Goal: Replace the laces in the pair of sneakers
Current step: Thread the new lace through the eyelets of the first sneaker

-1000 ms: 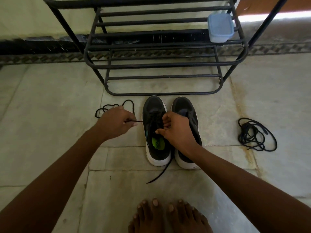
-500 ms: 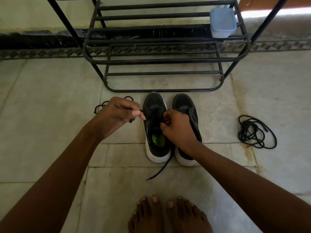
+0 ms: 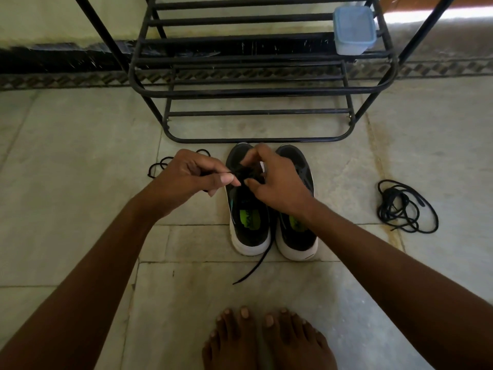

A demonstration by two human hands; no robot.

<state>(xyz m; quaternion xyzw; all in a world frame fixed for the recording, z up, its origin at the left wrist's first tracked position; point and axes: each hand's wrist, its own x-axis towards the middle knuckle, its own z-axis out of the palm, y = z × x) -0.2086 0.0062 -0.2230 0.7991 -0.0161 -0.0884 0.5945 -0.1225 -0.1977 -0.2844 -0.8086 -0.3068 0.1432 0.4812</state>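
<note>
Dim, sharp view; glare top right, edges bowed.

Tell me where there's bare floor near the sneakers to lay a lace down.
Bare tile lies between the right sneaker and the loose lace bundle, and between the sneakers' heels and the bare feet, apart from one trailing lace end. Crowded: over the left sneaker, where both hands work.

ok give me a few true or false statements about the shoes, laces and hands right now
1. Both hands work at the left shoe. True.
2. The left hand lies flat on the floor. False: it pinches a lace above the shoe.
3. A bundle of black lace lies on the floor right of the shoes. True.
4. The plastic box sits inside the right shoe. False: it sits on the rack.
5. The right hand holds nothing. False: its fingers pinch the lace at the shoe.
</note>
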